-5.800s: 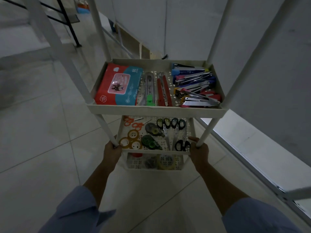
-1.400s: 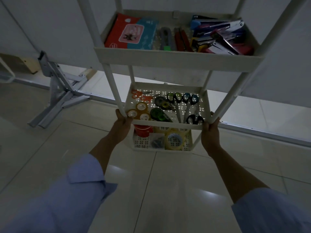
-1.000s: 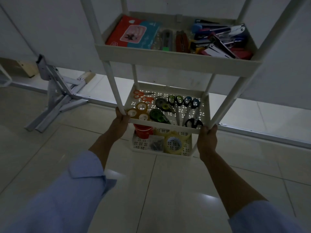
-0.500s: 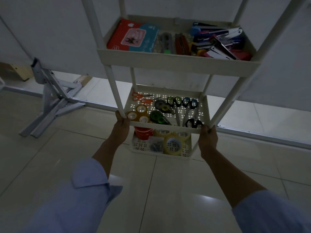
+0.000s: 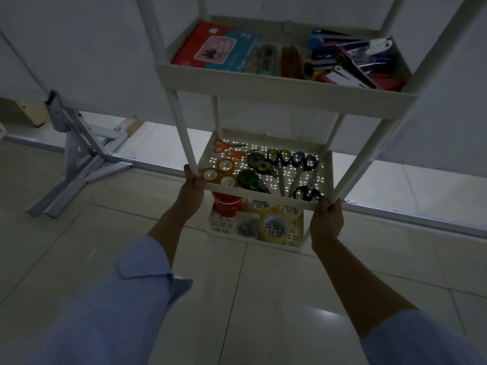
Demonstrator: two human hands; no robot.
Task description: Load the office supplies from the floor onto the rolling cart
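The white rolling cart (image 5: 287, 84) stands in front of me with three loaded trays. Its upper tray holds a red and teal wipes pack (image 5: 214, 46) and several staplers (image 5: 353, 63). The middle tray carries tape rolls (image 5: 220, 172), correction tape dispensers and several scissors (image 5: 295, 167). A red cup (image 5: 228, 205) and wide clear tape rolls (image 5: 272, 225) sit in the bottom tray. My left hand (image 5: 192, 181) grips the cart's front left post at the middle tray. My right hand (image 5: 326, 216) grips the front right post at the same height.
A white wall panel (image 5: 79, 48) runs behind the cart, with a lit gap along the floor. A folded grey metal stand (image 5: 76, 159) lies on the tiled floor at the left. Pale floor tiles (image 5: 237, 299) stretch below my arms.
The cart has shifted slightly in view with both hands still on its posts. The metal stand has drifted a little leftward in the frame.
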